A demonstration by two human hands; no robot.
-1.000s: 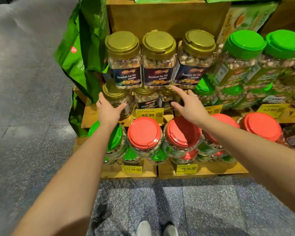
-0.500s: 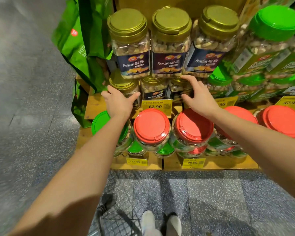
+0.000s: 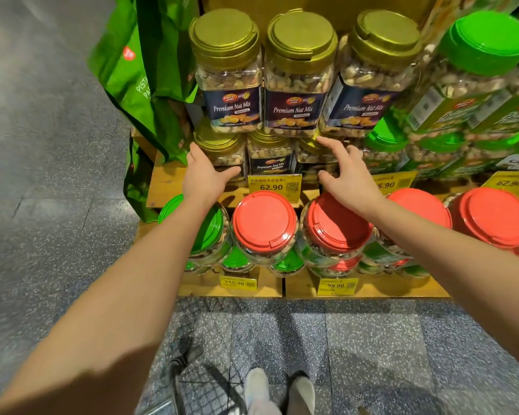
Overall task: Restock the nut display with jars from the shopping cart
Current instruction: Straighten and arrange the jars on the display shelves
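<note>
Head view: left hand point(image 3: 203, 175) and right hand point(image 3: 349, 175), fingers spread, empty, flank lower clear gold-lidded plastic jar of mixed nuts point(image 3: 270, 158); red-lidded nut jars point(image 3: 265, 224) below.

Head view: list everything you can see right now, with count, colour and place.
gold-lid jars: six, navy labels, three on three, top centre.
red-lid jars: four on top, front tier.
green-lid jars: several, upper right; one front left.
price tags: five, yellow, shelf edges.
bags: count unclear, green, left of display.
cart: one, black wire, bottom.
shoes: two, pale, bottom centre.
left hand: open, at lower gold-lid jars.
right hand: open, at lower gold-lid jars.
</note>
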